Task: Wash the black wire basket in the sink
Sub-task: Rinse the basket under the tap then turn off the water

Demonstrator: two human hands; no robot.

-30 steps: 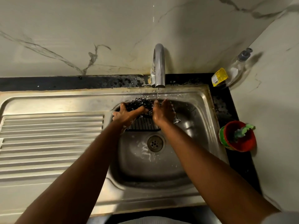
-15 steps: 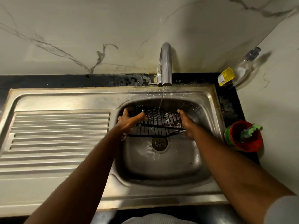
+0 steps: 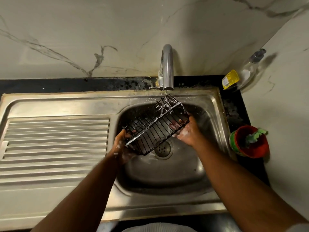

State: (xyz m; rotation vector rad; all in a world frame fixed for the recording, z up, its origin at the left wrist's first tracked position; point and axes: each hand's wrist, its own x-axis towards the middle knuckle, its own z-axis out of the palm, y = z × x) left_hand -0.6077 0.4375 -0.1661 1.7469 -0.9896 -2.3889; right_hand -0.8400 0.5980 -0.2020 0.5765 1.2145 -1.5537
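A pale wall (image 3: 83,30) with grey marble veins fills the top of the frame. Below it run a black stone counter strip (image 3: 100,84) and a stainless steel sink (image 3: 66,104), whose ribbed drainboard (image 3: 56,141) takes the left side. The basin (image 3: 167,178) lies right of centre, with its drain (image 3: 163,148) in the floor. A chrome tap (image 3: 167,67) arcs over the basin's far edge and lets a thin stream of water (image 3: 165,95) fall.

The black wire basket (image 3: 155,128) is held in the air over the basin at mid-frame. It is tilted, with its upper-right end just under the spout, where the water strikes it, and white suds cling to its rim. The left hand (image 3: 122,146), flecked with foam, grips the lower-left end with fingers curled round the wires. The right hand (image 3: 187,131) grips the right end, its fingertips showing through the bars from inside.

At upper right a clear bottle (image 3: 247,71) with a yellow label leans in the corner. Below it on the counter stands a red cup (image 3: 250,148) holding a green scrubber (image 3: 255,133).
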